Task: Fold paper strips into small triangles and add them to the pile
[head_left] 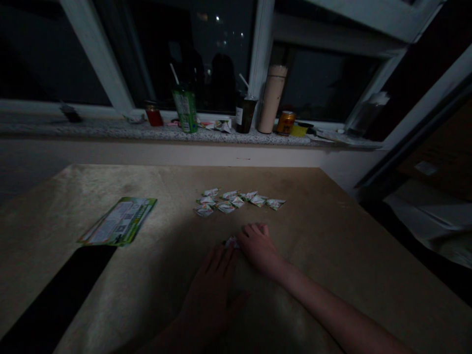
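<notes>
A small folded paper piece point(232, 242), whitish with green bits, lies on the brown tabletop point(313, 295) between my hands. My left hand point(212, 285) is flat, fingers stretched forward, their tips touching the near side of the piece. From the right, my right hand point(260, 248) presses against the piece with its fingers curled; its thumb and part of the paper are hidden. Beyond my hands sit several similar folded paper pieces point(236, 200) in loose rows. At the left lies a stack of printed green-and-white leaflets point(121, 221).
A black strip-like shape point(66, 295) crosses the table's left front. On the stone windowsill point(121, 129) stand a green cup point(186, 109), a red jar point(154, 115), a dark cup with a straw point(244, 113), a pinkish flask point(272, 101) and an orange can point(286, 123).
</notes>
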Demonstrator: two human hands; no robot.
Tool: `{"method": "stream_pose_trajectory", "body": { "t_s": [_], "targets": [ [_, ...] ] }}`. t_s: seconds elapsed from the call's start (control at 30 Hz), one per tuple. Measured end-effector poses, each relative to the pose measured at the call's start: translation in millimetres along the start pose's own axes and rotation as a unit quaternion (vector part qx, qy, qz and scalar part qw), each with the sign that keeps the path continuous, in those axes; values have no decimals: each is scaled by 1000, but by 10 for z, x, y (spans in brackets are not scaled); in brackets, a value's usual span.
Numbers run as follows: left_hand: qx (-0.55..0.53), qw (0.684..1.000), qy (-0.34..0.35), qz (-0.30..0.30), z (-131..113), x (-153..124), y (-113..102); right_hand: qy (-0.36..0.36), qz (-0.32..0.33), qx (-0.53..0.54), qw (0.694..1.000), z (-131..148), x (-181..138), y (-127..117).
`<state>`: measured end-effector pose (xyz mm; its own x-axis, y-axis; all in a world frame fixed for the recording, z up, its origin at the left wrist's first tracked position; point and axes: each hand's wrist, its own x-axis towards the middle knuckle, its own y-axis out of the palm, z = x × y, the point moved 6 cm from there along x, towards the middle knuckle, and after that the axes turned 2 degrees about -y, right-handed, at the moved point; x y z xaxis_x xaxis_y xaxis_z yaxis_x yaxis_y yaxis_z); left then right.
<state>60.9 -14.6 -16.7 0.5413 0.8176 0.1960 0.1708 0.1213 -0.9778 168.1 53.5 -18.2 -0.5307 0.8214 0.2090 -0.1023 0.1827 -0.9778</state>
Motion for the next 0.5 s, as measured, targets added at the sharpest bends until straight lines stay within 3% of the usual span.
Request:
{"method": "stream_pose_trajectory", "body": {
  "t_s": [0.2, 0.33, 0.43, 0.5],
  "targets": [
    [-54, 998, -8, 30, 51, 11, 28, 16, -11, 19, 1000, -20, 10, 0],
    [-69, 997, -9, 31, 55, 27, -2, 21, -62, 89, 994, -70, -87, -153],
    [-75, 997, 3, 26, 43, 28, -28, -80, -95, 121, 985, 4, -213, -278],
    [-79, 997, 10, 22, 37, 19, -30, -105, -93, 118, 983, 14, -276, -297]
  ]
}}
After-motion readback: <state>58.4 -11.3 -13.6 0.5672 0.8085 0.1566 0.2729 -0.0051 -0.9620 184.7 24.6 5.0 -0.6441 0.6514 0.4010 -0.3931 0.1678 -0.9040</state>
